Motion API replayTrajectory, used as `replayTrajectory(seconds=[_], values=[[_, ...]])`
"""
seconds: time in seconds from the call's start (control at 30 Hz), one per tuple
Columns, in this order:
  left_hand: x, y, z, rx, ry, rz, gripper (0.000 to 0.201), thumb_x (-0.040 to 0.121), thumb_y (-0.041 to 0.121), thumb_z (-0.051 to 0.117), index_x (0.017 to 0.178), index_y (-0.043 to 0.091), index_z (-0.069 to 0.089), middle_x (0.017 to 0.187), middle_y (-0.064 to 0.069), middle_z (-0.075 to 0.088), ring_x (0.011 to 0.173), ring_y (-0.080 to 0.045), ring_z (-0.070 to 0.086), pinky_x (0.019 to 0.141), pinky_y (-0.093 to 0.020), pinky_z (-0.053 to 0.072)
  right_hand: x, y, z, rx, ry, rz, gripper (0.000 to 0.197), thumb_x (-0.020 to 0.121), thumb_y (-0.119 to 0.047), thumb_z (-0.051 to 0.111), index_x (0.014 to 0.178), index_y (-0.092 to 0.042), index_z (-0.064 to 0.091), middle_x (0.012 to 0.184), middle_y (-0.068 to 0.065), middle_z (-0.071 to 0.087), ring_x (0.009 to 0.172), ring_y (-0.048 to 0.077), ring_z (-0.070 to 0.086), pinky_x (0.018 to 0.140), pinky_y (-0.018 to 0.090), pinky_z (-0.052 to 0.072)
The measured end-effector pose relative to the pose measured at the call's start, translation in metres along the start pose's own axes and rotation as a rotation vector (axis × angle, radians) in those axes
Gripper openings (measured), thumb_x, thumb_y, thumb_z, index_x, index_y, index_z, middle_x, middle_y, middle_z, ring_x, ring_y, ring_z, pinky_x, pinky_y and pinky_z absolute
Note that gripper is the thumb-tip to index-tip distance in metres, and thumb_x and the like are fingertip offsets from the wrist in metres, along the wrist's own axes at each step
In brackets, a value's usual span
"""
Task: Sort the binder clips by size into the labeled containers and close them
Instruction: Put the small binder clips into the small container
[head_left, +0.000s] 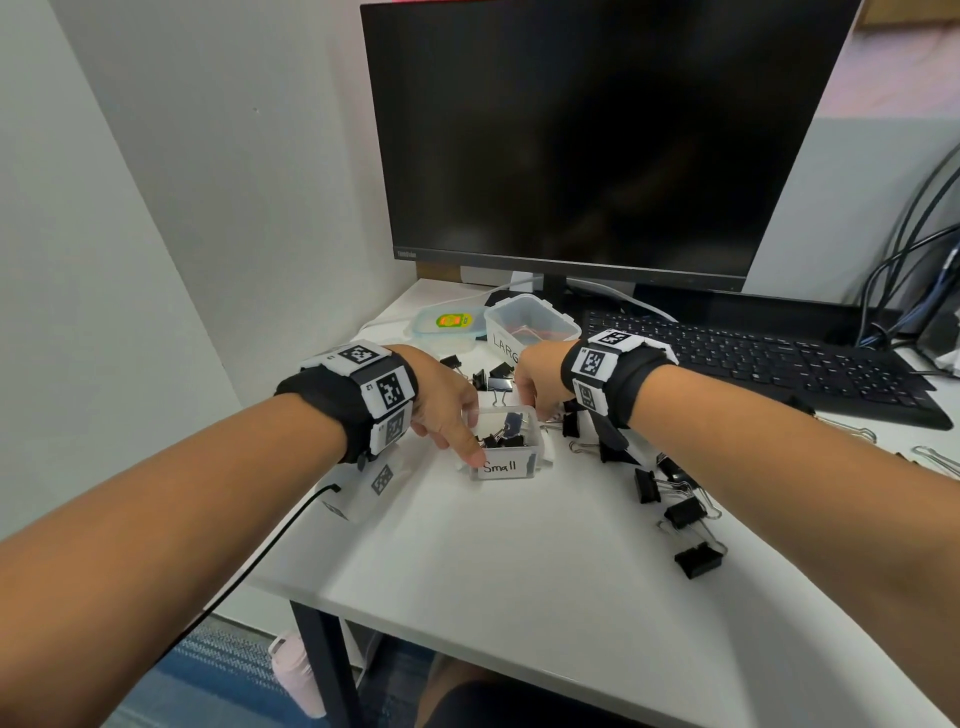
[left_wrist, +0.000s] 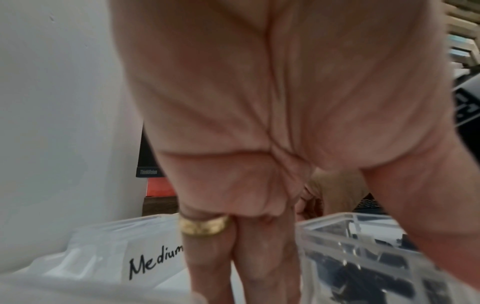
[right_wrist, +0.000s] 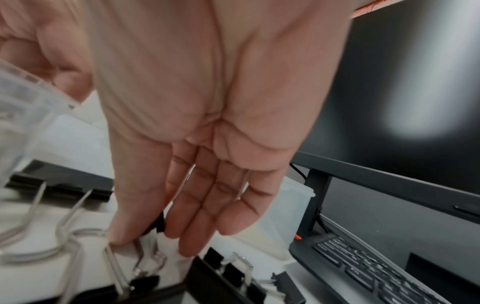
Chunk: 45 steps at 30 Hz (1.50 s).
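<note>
Gripping the clear plastic box labelled "Small" (head_left: 506, 467), with black metal binder clips (head_left: 501, 436) inside, the left hand (head_left: 441, 400) curls around its left side. The right hand (head_left: 537, 382), fingers straight, touches loose clips (head_left: 570, 423) on the white surface (head_left: 519, 571) beside the box.

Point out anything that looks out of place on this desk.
Black binder clips lie scattered loose on the table to the right of and behind the open Small container, unsorted, some with their wire handles splayed. Nothing looks spilled or damaged.
</note>
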<state>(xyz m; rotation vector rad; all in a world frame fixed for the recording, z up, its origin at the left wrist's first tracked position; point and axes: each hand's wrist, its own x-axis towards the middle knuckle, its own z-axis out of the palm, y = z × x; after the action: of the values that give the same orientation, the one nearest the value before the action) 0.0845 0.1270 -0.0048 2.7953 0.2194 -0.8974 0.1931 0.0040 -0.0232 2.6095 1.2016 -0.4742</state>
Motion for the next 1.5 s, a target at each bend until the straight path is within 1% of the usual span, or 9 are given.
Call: replayTrajectory(seconds=[0.1, 0.3, 0.5, 0.6, 0.8, 1.13, 1.33, 1.4, 1.5], values=[[0.000, 0.000, 0.000, 0.013, 0.000, 0.003, 0.054, 0.075, 0.047, 0.074, 0.117, 0.023, 0.049, 0.121, -0.004, 0.062, 0.075, -0.004, 0.055, 0.078, -0.022, 0.044, -0.001, 0.001, 0.000, 0.025, 0.011, -0.007, 0.027, 0.077, -0.011, 0.076, 0.104, -0.007, 0.071, 0.088, -0.001, 0.062, 0.082, 0.014, 0.056, 0.054, 0.014, 0.040], [-0.001, 0.001, 0.000, 0.022, -0.002, 0.004, 0.053, 0.075, 0.049, 0.074, 0.114, 0.024, 0.050, 0.121, -0.002, 0.062, 0.081, -0.005, 0.056, 0.085, -0.025, 0.046, -0.003, 0.001, 0.003, 0.058, 0.038, 0.016, 0.025, 0.077, -0.010, 0.076, 0.101, -0.006, 0.072, 0.069, -0.010, 0.055, 0.079, 0.013, 0.056, 0.058, 0.014, 0.042], [-0.002, 0.001, 0.002, 0.007, -0.006, 0.000, 0.053, 0.075, 0.049, 0.074, 0.115, 0.023, 0.049, 0.121, -0.004, 0.062, 0.091, -0.011, 0.057, 0.090, -0.025, 0.047, -0.025, 0.005, -0.011, 0.227, 0.177, 0.002, 0.017, 0.085, -0.005, 0.064, 0.099, -0.012, 0.072, 0.086, -0.005, 0.064, 0.076, 0.010, 0.059, 0.060, 0.015, 0.047], [-0.002, 0.002, 0.002, 0.006, -0.013, -0.005, 0.052, 0.075, 0.049, 0.074, 0.113, 0.023, 0.049, 0.121, -0.004, 0.062, 0.086, -0.009, 0.057, 0.089, -0.025, 0.046, -0.038, 0.004, -0.021, 0.339, 0.216, -0.016, 0.020, 0.087, -0.005, 0.061, 0.100, -0.016, 0.072, 0.091, -0.001, 0.070, 0.080, 0.011, 0.061, 0.077, 0.024, 0.053], [-0.006, 0.004, 0.003, 0.031, -0.015, -0.037, 0.054, 0.074, 0.054, 0.072, 0.114, 0.026, 0.049, 0.119, -0.004, 0.064, 0.086, -0.012, 0.057, 0.087, -0.027, 0.046, -0.056, -0.007, -0.023, 0.476, 0.178, -0.105, 0.017, 0.090, -0.008, 0.061, 0.103, -0.013, 0.070, 0.075, -0.005, 0.065, 0.066, 0.001, 0.058, 0.059, 0.013, 0.046], [-0.010, 0.015, 0.005, 0.072, -0.013, -0.060, 0.061, 0.072, 0.063, 0.069, 0.118, 0.029, 0.049, 0.111, -0.002, 0.070, 0.107, -0.016, 0.065, 0.100, -0.035, 0.047, -0.066, 0.006, -0.011, 0.487, 0.189, -0.037, 0.018, 0.092, -0.010, 0.058, 0.105, -0.011, 0.071, 0.090, 0.004, 0.071, 0.073, 0.008, 0.065, 0.064, 0.016, 0.050], [-0.012, 0.028, 0.005, 0.117, 0.006, -0.037, 0.060, 0.078, 0.060, 0.064, 0.124, 0.027, 0.046, 0.099, 0.000, 0.070, 0.103, -0.017, 0.066, 0.092, -0.028, 0.046, -0.063, 0.042, -0.009, 0.425, 0.239, 0.184, 0.026, 0.088, 0.000, 0.053, 0.072, -0.010, 0.070, 0.071, 0.001, 0.063, 0.062, 0.013, 0.058, 0.067, 0.027, 0.052], [-0.011, 0.031, 0.004, 0.116, -0.006, -0.037, 0.060, 0.079, 0.060, 0.064, 0.124, 0.027, 0.046, 0.090, 0.002, 0.068, 0.099, -0.017, 0.067, 0.087, -0.028, 0.046, -0.056, 0.049, -0.007, 0.308, 0.192, 0.254, 0.025, 0.085, 0.000, 0.051, 0.085, -0.006, 0.075, 0.084, 0.005, 0.069, 0.074, 0.018, 0.065, 0.071, 0.025, 0.053], [-0.009, 0.033, 0.002, 0.097, -0.030, -0.037, 0.061, 0.078, 0.058, 0.066, 0.126, 0.026, 0.045, 0.104, -0.004, 0.069, 0.104, -0.019, 0.067, 0.093, -0.030, 0.047, -0.048, 0.051, -0.001, 0.086, 0.107, 0.339, 0.032, 0.092, -0.010, 0.048, 0.118, -0.007, 0.067, 0.119, 0.007, 0.066, 0.111, 0.022, 0.062, 0.097, 0.031, 0.050]])
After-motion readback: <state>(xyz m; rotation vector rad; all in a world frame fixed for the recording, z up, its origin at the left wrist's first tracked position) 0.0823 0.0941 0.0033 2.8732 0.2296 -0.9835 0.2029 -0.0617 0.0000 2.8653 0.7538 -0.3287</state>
